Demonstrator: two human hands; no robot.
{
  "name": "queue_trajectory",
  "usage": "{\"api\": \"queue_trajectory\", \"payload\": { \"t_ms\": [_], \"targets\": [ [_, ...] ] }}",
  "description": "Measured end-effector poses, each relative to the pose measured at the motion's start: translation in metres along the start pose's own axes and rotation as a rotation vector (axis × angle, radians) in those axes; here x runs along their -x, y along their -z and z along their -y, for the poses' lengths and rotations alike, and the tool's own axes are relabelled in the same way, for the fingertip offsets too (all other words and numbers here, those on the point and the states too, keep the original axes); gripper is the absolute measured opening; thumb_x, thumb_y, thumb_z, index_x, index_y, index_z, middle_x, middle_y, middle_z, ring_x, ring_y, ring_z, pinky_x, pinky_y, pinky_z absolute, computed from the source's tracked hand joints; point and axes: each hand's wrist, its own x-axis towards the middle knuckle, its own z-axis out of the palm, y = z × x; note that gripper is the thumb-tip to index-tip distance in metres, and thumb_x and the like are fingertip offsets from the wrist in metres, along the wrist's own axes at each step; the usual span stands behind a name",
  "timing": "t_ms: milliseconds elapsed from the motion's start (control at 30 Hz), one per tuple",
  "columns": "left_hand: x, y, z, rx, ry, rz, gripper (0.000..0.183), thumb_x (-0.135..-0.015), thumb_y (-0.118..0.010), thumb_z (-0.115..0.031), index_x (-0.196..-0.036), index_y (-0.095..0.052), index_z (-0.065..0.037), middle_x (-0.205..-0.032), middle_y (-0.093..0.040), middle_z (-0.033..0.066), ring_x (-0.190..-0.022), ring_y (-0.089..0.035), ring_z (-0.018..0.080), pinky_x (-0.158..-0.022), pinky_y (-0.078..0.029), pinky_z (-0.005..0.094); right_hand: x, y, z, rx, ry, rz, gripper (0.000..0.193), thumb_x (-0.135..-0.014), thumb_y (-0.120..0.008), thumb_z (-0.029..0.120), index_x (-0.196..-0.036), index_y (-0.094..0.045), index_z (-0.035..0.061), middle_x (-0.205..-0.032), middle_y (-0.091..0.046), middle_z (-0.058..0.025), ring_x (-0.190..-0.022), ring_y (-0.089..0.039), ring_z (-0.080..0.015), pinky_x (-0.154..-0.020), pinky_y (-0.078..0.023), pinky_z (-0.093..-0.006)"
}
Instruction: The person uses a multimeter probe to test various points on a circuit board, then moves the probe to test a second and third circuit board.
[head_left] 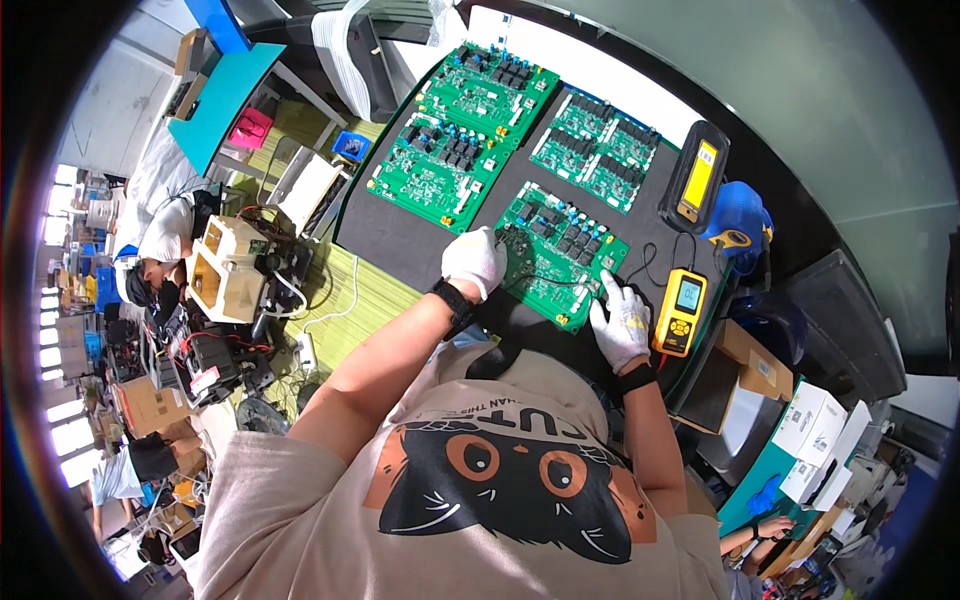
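Observation:
My left hand (475, 262), in a white glove, is closed at the left edge of the nearest green circuit board (580, 243). Whatever its fingers hold is hidden. A thin black cable (545, 280) runs across the board's lower part between my hands. My right hand (620, 325), gloved too, rests at the board's lower right edge with its index finger stretched toward the board's edge and the other fingers partly bent. To its right lies a yellow handheld meter (680, 312) with a lit screen and a red lead at its lower end.
On the dark mat (385, 235) lie more green boards (435, 175) at the left and a smaller-panel board (597, 150) behind. A black case with a yellow panel (697, 178) and a blue-and-yellow tool (740, 225) stand right. Cardboard boxes (745, 365) sit beyond. A person (165, 245) works at far left.

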Motion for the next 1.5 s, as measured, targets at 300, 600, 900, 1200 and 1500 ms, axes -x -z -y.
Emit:
{"api": "queue_trajectory", "payload": {
  "t_ms": [300, 600, 900, 1200, 1500],
  "targets": [
    [-0.001, 0.002, -0.003, -0.040, 0.017, 0.026, 0.028, -0.087, -0.061, -0.031, -0.085, -0.063, -0.003, -0.079, -0.067, 0.0215, -0.077, -0.067, 0.0395, -0.070, -0.054, 0.0477, 0.000, -0.001, -0.001, -0.008, -0.005, 0.003, 0.057, -0.088, -0.055, 0.037, -0.141, -0.047, 0.0175, -0.106, -0.059, -0.0154, -0.103, -0.056, -0.0341, -0.090, -0.041, -0.0509],
    [0.000, 0.004, -0.003, -0.046, 0.018, 0.036, 0.025, -0.086, -0.060, -0.028, -0.090, -0.063, -0.004, -0.082, -0.068, 0.0203, -0.079, -0.067, 0.0380, -0.072, -0.054, 0.0466, 0.001, -0.007, -0.004, 0.031, 0.066, -0.114, 0.055, -0.087, -0.059, 0.032, -0.139, -0.050, 0.0154, -0.092, -0.058, -0.0102, -0.091, -0.056, -0.0305, -0.083, -0.042, -0.0469],
    [0.001, 0.008, -0.003, -0.033, 0.003, 0.048, 0.026, -0.086, -0.058, -0.029, -0.085, -0.064, -0.003, -0.080, -0.068, 0.0211, -0.077, -0.067, 0.0385, -0.070, -0.054, 0.0471, 0.002, 0.000, -0.001, 0.014, 0.014, -0.016, 0.056, -0.089, -0.055, 0.036, -0.141, -0.047, 0.0167, -0.107, -0.059, -0.0160, -0.104, -0.056, -0.0344, -0.091, -0.041, -0.0508],
    [0.005, 0.009, -0.003, 0.003, -0.011, 0.016, 0.028, -0.086, -0.059, -0.030, -0.086, -0.063, -0.002, -0.080, -0.068, 0.0216, -0.078, -0.067, 0.0390, -0.070, -0.054, 0.0467, 0.003, 0.000, 0.000, 0.002, 0.019, -0.022, 0.055, -0.089, -0.056, 0.036, -0.140, -0.047, 0.0166, -0.106, -0.058, -0.0157, -0.104, -0.055, -0.0347, -0.091, -0.041, -0.0511],
    [0.010, 0.009, -0.004, -0.019, -0.020, 0.001, 0.028, -0.088, -0.059, -0.030, -0.089, -0.061, -0.002, -0.080, -0.067, 0.0211, -0.076, -0.066, 0.0386, -0.070, -0.053, 0.0471, 0.003, -0.004, -0.001, 0.019, 0.050, -0.075, 0.055, -0.088, -0.057, 0.035, -0.140, -0.048, 0.0164, -0.100, -0.058, -0.0136, -0.099, -0.055, -0.0336, -0.087, -0.041, -0.0496]
  ]
}}
